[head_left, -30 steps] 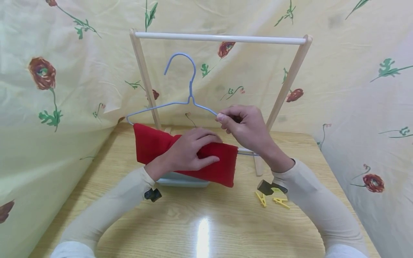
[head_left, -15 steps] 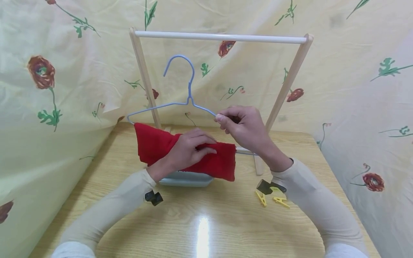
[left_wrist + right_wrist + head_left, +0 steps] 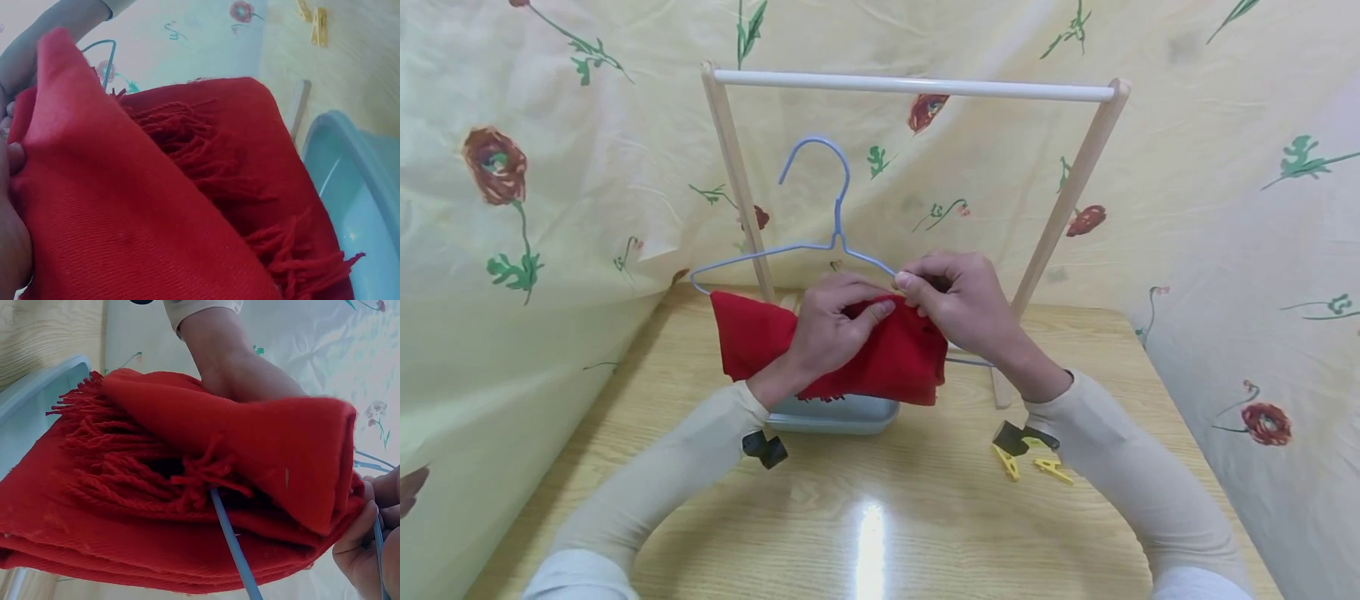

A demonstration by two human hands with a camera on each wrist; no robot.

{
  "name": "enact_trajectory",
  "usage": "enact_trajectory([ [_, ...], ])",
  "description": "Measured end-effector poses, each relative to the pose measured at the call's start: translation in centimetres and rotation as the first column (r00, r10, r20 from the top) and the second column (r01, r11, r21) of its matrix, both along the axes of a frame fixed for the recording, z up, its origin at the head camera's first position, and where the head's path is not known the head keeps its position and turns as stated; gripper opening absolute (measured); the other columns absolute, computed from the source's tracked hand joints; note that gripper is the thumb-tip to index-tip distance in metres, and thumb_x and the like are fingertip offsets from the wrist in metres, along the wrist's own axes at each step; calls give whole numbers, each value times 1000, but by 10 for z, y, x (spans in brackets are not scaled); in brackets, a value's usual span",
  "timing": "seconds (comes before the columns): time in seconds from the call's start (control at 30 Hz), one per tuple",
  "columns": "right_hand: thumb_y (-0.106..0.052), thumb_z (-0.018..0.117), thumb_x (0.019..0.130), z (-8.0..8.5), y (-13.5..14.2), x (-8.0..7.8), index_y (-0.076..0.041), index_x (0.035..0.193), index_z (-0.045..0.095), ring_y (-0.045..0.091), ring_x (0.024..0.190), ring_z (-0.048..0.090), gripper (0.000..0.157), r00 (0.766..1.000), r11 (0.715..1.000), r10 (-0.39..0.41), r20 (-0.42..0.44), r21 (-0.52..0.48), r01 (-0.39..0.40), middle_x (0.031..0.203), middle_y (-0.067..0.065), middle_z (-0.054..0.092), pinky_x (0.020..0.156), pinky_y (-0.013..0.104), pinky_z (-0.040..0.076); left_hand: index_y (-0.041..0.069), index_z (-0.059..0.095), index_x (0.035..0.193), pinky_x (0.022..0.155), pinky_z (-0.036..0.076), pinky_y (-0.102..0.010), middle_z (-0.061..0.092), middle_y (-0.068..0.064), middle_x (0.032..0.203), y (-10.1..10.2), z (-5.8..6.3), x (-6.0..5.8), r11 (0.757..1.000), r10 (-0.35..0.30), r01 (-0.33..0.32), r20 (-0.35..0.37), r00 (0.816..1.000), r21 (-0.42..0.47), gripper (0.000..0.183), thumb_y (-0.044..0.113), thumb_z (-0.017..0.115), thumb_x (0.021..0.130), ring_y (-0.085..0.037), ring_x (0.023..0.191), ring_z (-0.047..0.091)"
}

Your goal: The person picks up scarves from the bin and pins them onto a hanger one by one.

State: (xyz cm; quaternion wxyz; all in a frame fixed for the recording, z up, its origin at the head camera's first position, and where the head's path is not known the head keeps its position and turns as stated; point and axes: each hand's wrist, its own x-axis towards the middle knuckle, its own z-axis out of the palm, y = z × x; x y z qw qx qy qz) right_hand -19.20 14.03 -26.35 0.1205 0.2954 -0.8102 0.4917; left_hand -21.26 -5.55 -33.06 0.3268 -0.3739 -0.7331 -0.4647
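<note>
A red fringed scarf (image 3: 891, 362) is folded over the lower bar of a blue wire hanger (image 3: 838, 218), whose hook points up. My left hand (image 3: 829, 327) pinches the scarf's upper edge near the hanger's right side, thumb in front. With thumb and fingers my right hand (image 3: 964, 302) pinches the hanger's right shoulder, close beside the lifted cloth. In the left wrist view a raised layer of scarf (image 3: 131, 206) covers part of the twisted fringe (image 3: 231, 181). The right wrist view shows the hanger's lower bar (image 3: 234, 547) running in among the folds.
A pale blue basin (image 3: 842, 425) stands on the wooden table (image 3: 760, 517) under the scarf. Behind rises a wooden rack with a white rod (image 3: 917, 84). Two yellow clothespins (image 3: 1007, 463) (image 3: 1054, 471) lie at the right. Flowered cloth (image 3: 587, 167) surrounds the table.
My left hand has moved up to the scarf's top edge and lifted the cloth toward my right hand. The hanger has dropped slightly, still held by my right hand.
</note>
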Motion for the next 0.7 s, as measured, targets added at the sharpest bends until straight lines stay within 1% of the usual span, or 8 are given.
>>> enact_trajectory([
  [0.03,-2,69,95,0,0,0,4,97,77,21,64,58,10,1000,1000,0,2,0,0,77,10,65,56,23,51,1,81,99,82,51,-33,77,-10,94,0,1,-1,1000,9,-9,-6,1000,-2,12,3,80,87,-21,90,70],
  [0.1,-1,69,95,1,-1,1,4,97,77,20,64,58,9,1000,1000,1,-2,-1,-1,77,9,65,57,23,51,1,81,99,83,48,-35,77,-11,94,-1,2,-2,1000,1,-1,-7,1000,-4,12,3,79,87,-22,91,69],
  [0.2,-2,70,95,1,-1,0,2,97,78,20,64,58,9,1000,1000,-8,-21,4,8,76,9,66,55,23,49,0,80,99,83,49,-35,78,-11,95,-2,3,-2,998,-66,66,19,998,-15,13,1,79,86,-21,91,70],
  [0.33,-2,70,95,1,0,-2,1,98,79,21,65,58,9,999,1000,-22,-41,10,23,76,9,67,54,23,47,0,80,101,84,53,-35,78,-11,99,-3,5,0,984,-162,167,72,984,-68,14,2,77,88,-20,93,70],
  [0.4,-2,70,95,1,0,-2,1,98,79,21,66,59,10,999,1000,-23,-40,10,24,77,9,68,54,22,46,0,80,103,87,54,-35,78,-11,102,-3,5,1,977,-179,187,83,980,-99,15,3,77,88,-20,96,70],
  [0.47,-2,70,95,1,0,-2,2,98,79,21,66,61,9,999,1000,-20,-36,5,20,77,9,69,55,22,48,0,80,103,87,54,-34,78,-11,103,-4,5,0,973,-180,189,79,981,-132,16,4,78,88,-20,96,70],
  [0.57,-1,71,94,1,0,-1,3,95,78,21,63,61,8,999,1000,-10,-39,-6,10,76,10,68,57,23,51,2,81,102,85,54,-33,78,-9,102,-3,1,0,958,-175,177,27,984,-227,17,7,80,87,-19,95,70],
  [0.7,0,71,94,2,0,-1,5,92,77,19,60,62,8,998,1000,4,-57,-24,-5,75,11,67,59,23,55,6,81,103,86,55,-31,78,-6,102,-2,-4,1,915,-193,152,-75,978,-373,20,16,83,85,-18,95,71],
])
